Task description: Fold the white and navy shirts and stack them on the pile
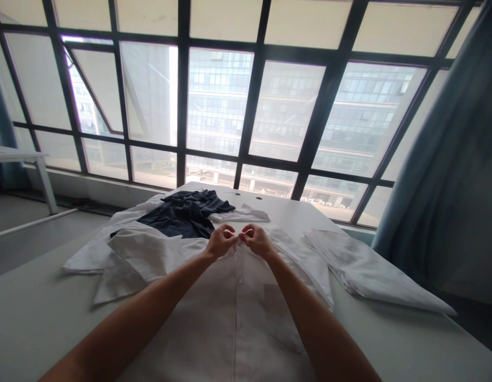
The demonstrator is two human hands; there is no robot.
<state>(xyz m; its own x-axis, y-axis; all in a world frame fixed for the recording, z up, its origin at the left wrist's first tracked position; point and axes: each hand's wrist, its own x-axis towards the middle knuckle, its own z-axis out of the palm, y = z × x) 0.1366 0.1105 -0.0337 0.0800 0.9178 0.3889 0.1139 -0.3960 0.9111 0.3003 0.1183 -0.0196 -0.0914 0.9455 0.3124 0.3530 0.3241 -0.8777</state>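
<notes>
From the head camera, a white shirt (pixel 238 313) is lying flat on the pale table (pixel 31 318), its button strip running straight up the middle toward the person's hands. Both bare arms are reaching forward over the shirt body. The left hand (pixel 220 241) and the right hand (pixel 256 240) are meeting at the top of the shirt, near its collar end, fingers curled in and fingertips pinching the white cloth there; the two hands are almost touching each other, thumb side to thumb side. The shirt is lying directly under and in front of the hands, spreading back toward the person.

Counting what is showing: two hands, one white shirt being pinched, and one button (pixel 240 279) is showing clearly on the strip just below the hands. One dark navy garment (pixel 184 212) is lying crumpled beyond the left hand, resting on more white cloth (pixel 122 254). One folded white stack (pixel 361 270) is sitting to the right, well apart from the hands. Large windows (pixel 218 101) are filling the background.
</notes>
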